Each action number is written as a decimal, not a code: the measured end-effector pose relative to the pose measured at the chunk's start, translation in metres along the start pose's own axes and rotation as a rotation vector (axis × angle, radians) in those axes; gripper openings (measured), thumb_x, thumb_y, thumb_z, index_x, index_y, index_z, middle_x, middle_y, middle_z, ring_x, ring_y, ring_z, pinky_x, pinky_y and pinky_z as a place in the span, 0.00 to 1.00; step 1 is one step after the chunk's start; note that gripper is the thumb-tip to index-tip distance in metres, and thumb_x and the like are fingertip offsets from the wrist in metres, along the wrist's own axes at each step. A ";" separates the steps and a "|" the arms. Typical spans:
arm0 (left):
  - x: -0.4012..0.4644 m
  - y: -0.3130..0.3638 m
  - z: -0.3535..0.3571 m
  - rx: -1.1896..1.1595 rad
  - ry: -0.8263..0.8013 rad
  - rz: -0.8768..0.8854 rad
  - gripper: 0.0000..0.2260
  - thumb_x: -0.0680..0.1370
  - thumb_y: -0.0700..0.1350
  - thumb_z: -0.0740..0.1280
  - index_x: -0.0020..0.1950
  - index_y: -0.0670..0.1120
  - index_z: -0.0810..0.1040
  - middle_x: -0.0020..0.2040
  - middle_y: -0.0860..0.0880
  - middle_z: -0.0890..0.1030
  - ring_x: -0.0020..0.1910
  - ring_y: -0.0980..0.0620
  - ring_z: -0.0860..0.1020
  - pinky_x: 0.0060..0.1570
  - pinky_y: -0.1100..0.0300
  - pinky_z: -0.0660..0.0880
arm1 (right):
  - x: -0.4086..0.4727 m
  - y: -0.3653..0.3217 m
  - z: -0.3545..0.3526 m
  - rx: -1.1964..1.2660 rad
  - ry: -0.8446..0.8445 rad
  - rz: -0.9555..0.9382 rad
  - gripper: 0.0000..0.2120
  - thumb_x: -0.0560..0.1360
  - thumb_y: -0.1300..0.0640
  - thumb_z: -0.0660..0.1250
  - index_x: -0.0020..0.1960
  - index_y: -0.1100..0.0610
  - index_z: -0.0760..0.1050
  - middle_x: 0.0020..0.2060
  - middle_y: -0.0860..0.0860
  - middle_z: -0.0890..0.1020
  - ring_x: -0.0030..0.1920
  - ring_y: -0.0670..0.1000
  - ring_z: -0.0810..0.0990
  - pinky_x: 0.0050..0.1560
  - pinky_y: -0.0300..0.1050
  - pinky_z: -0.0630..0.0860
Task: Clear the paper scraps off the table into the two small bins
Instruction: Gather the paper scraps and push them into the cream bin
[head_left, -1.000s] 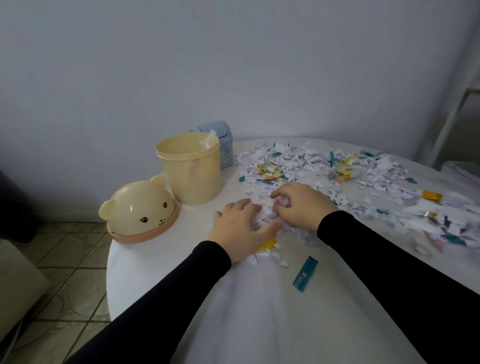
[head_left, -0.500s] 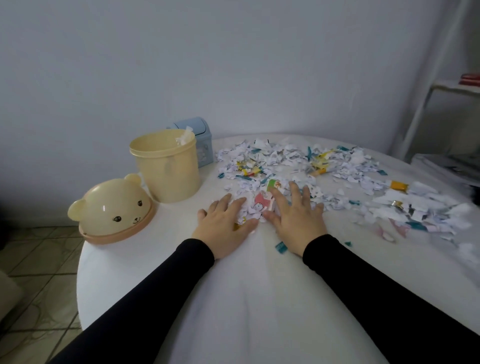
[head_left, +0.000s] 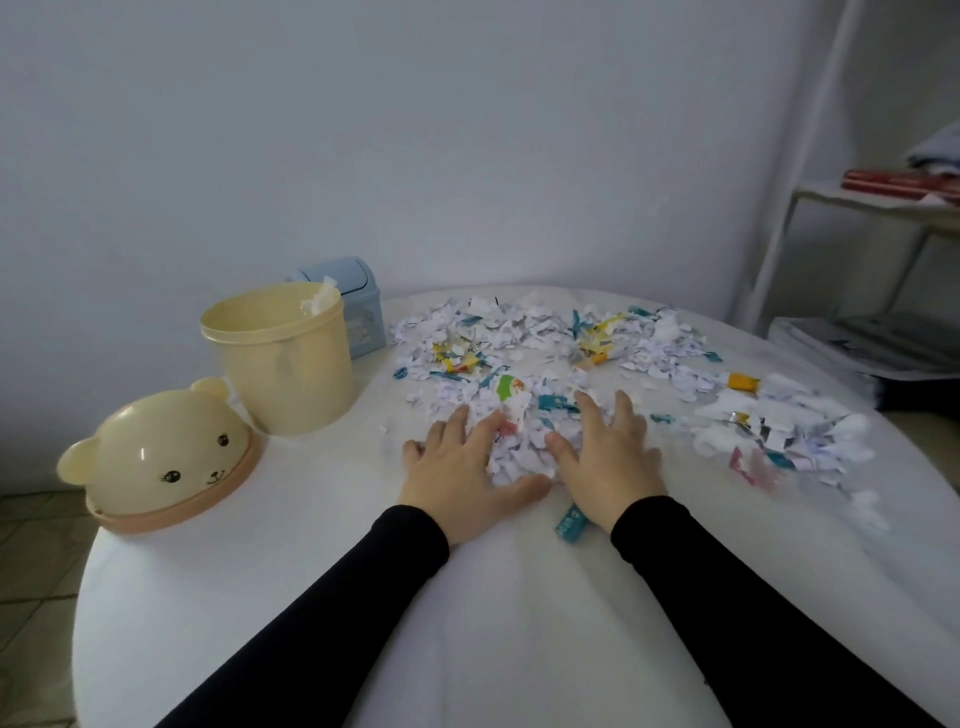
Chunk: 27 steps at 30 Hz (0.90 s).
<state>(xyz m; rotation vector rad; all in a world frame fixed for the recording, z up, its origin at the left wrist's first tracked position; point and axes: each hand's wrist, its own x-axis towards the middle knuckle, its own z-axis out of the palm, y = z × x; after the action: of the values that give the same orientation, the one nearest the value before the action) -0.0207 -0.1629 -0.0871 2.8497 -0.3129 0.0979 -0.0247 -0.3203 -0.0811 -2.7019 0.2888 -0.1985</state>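
Torn paper scraps (head_left: 524, 332), mostly white with teal and yellow bits, cover the far half of the white round table (head_left: 467, 623). My left hand (head_left: 462, 473) and my right hand (head_left: 608, 457) lie flat on the table with fingers spread, a small heap of scraps (head_left: 514, 447) between them. A teal strip (head_left: 569, 525) lies by my right wrist. The open yellow bin (head_left: 280, 358) stands at the left with a white scrap at its rim. A small blue bin (head_left: 358, 306) with a swing lid stands behind it.
The yellow bin's bear-face lid (head_left: 161, 462) lies near the table's left edge. A white shelf (head_left: 883, 202) with a red item stands at the right, with stacked papers (head_left: 857, 343) below it. Tiled floor shows at the far left.
Both hands went from pinching a clump together to lying flat and spread, then shifted further into the scraps, gathering a heap between them. The view has swung right.
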 end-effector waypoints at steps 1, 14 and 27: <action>0.001 0.003 -0.001 -0.011 0.031 -0.008 0.36 0.69 0.73 0.56 0.74 0.61 0.56 0.78 0.49 0.52 0.76 0.49 0.53 0.69 0.46 0.50 | -0.001 -0.001 -0.002 0.080 0.028 -0.084 0.28 0.79 0.41 0.55 0.76 0.48 0.54 0.76 0.54 0.50 0.75 0.57 0.55 0.70 0.55 0.62; 0.009 0.036 0.010 -0.063 0.147 -0.021 0.36 0.69 0.70 0.62 0.72 0.55 0.62 0.74 0.51 0.62 0.71 0.47 0.60 0.68 0.49 0.58 | 0.007 0.026 -0.007 0.016 0.002 -0.123 0.28 0.77 0.40 0.57 0.74 0.48 0.58 0.71 0.54 0.63 0.71 0.56 0.62 0.68 0.54 0.62; 0.014 0.002 0.002 -0.127 0.153 0.039 0.19 0.77 0.49 0.57 0.68 0.55 0.62 0.64 0.51 0.73 0.66 0.50 0.67 0.61 0.51 0.58 | 0.018 -0.012 0.016 -0.051 -0.024 -0.454 0.28 0.78 0.35 0.48 0.76 0.41 0.52 0.77 0.46 0.45 0.77 0.55 0.39 0.72 0.65 0.45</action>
<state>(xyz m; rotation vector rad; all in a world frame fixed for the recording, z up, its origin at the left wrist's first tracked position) -0.0075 -0.1681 -0.0867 2.6923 -0.3307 0.2910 -0.0023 -0.3075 -0.0893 -2.7804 -0.3366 -0.2906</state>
